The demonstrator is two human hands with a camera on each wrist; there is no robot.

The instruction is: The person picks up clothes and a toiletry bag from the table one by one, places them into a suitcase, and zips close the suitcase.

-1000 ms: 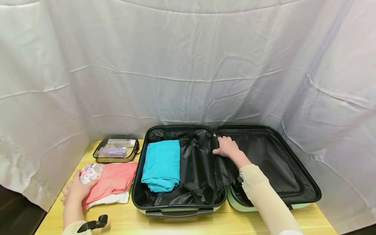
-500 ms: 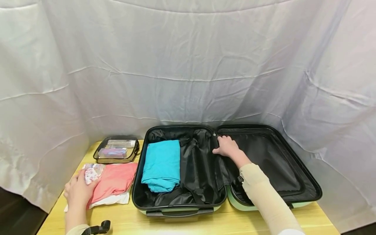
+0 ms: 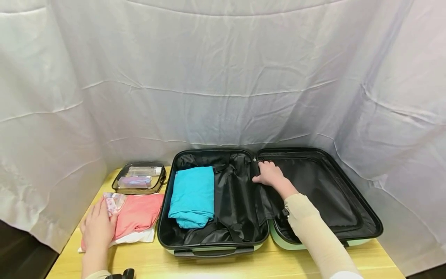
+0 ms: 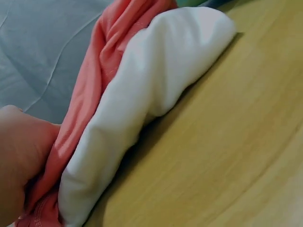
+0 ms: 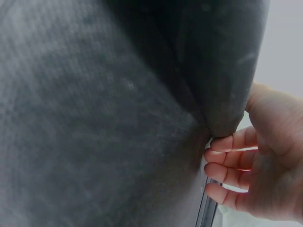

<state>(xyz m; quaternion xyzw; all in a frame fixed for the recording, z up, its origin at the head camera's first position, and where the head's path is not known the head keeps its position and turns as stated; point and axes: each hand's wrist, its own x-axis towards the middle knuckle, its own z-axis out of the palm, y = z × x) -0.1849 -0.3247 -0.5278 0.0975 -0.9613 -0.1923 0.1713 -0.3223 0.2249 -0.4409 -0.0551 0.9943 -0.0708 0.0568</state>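
Note:
My left hand [image 3: 97, 226] lies over the left end of a folded pink garment [image 3: 141, 211], beside its floral patch, fingers extended. A folded white cloth [image 4: 137, 104] lies beneath the pink one on the table. Between the two halves of the opened suitcase [image 3: 214, 246], my right hand [image 3: 270, 173] grips the edge of a black fabric flap [image 5: 218, 61]. The right wrist view shows its fingertips at the flap's edge and the thumb passing behind it. A folded turquoise cloth [image 3: 191, 195] lies in the suitcase's left half.
A clear pouch with black trim [image 3: 139, 190], holding a bottle and a purple item, stands behind the clothes. Both suitcase halves lie flat, the right half [image 3: 324, 193] lined in black. A light curtain [image 3: 209, 77] hangs behind the wooden table [image 3: 153, 267].
My left hand has shifted a little right and toward me, from the clothes' left edge onto the pink garment. The right hand stays at the flap.

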